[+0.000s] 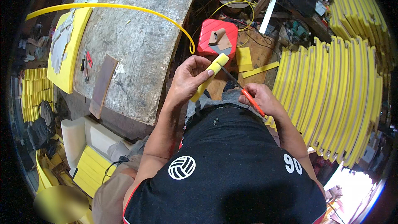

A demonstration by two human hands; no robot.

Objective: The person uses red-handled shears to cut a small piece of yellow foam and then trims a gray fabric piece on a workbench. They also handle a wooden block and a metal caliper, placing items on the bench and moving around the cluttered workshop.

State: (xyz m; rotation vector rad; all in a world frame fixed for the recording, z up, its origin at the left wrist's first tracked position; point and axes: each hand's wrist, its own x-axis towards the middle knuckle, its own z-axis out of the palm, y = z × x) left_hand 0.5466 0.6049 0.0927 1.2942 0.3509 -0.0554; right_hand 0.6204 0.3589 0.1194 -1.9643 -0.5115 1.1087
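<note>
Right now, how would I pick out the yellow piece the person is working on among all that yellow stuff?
Start at the big worn grey workbench; at its near right edge the left hand grips a short yellow foam strip. Unlike the long curved yellow pieces stacked on the right, it alone is held up, with the orange-handled knife in the right hand at it.

Yellow foam piece: a short, thick bar with a squared pale end, tilted with that end up and to the right, gripped around its middle above the person's lap.
Knife: thin dark blade (tip touching the foam's upper end), orange handle running down-right.
</note>
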